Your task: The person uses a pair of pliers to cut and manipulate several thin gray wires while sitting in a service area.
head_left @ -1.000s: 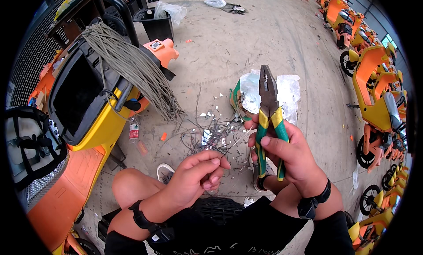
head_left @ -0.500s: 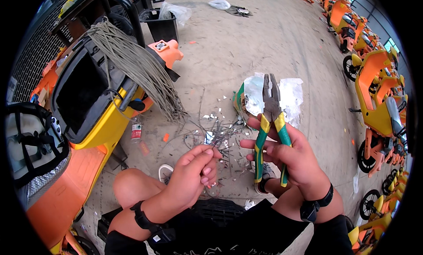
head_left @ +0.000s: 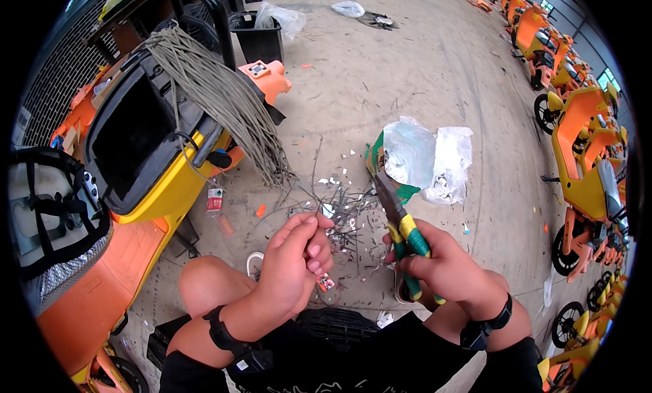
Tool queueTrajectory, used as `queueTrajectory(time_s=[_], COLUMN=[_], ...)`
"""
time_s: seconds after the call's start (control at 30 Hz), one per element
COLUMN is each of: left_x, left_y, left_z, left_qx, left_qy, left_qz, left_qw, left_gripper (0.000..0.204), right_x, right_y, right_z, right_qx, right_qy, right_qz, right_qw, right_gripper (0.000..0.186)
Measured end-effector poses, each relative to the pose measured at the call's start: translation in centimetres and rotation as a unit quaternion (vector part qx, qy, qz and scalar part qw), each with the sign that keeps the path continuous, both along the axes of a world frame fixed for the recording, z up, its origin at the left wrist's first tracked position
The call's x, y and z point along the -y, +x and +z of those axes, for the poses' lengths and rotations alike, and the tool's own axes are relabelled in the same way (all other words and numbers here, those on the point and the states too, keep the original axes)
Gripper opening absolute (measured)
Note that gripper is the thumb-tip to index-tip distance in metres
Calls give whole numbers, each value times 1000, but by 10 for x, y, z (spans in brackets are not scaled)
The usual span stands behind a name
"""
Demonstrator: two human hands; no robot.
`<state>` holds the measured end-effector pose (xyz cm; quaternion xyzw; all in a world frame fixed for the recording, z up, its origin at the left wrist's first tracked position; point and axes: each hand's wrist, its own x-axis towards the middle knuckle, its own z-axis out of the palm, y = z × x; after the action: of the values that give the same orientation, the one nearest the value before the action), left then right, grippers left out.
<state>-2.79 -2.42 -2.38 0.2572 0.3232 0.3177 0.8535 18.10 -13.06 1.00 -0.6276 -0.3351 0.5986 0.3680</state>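
Observation:
My right hand [head_left: 451, 264] grips a pair of combination pliers [head_left: 390, 197] by the green and yellow handles. Their dark metal jaws tilt up and to the left, apart from my other hand, and look shut. My left hand [head_left: 297, 254] is closed in a pinch, thumb against forefinger. Whatever sits between those fingertips is too small to make out. Beneath and beyond both hands, grey wire scraps [head_left: 339, 213] and bits of white litter lie on the concrete floor. Just past the pliers is an opened bag [head_left: 409, 155] with a silvery lining.
On the left stands a yellow and orange scooter [head_left: 163, 203] with a bundle of grey cables [head_left: 217, 101] draped over it. A black bin [head_left: 261, 45] is behind it. Rows of orange and yellow scooters [head_left: 577, 141] line the right side. A red-labelled bottle [head_left: 214, 199] lies near the left scooter.
The pliers have swung from upright to tilted left, their jaws lower and the handles closer together. My left hand keeps its pinch, nearly in place. The view has shifted slightly.

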Motion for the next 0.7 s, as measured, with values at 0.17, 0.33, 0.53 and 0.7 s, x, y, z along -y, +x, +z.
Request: queueTrajectory(time_s=[0.17, 0.33, 0.53, 0.7], left_x=[0, 5, 11, 13], left_y=[1, 4, 9, 10], left_z=[0, -8, -12, -13], left_qx=[-15, -97, -82, -50], left_qy=[2, 59, 95, 81], left_qz=[1, -103, -179, -177], left_qw=[1000, 988, 976, 980], left_gripper=[18, 19, 23, 20], right_x=[3, 4, 2, -2], right_y=[-12, 2, -25, -17], right_z=[3, 5, 1, 8], right_qx=[-109, -97, -1, 16], right_qy=[114, 273, 198, 86], right_qz=[-106, -49, 3, 51], right_qw=[982, 956, 980, 995], right_gripper=[34, 19, 13, 15])
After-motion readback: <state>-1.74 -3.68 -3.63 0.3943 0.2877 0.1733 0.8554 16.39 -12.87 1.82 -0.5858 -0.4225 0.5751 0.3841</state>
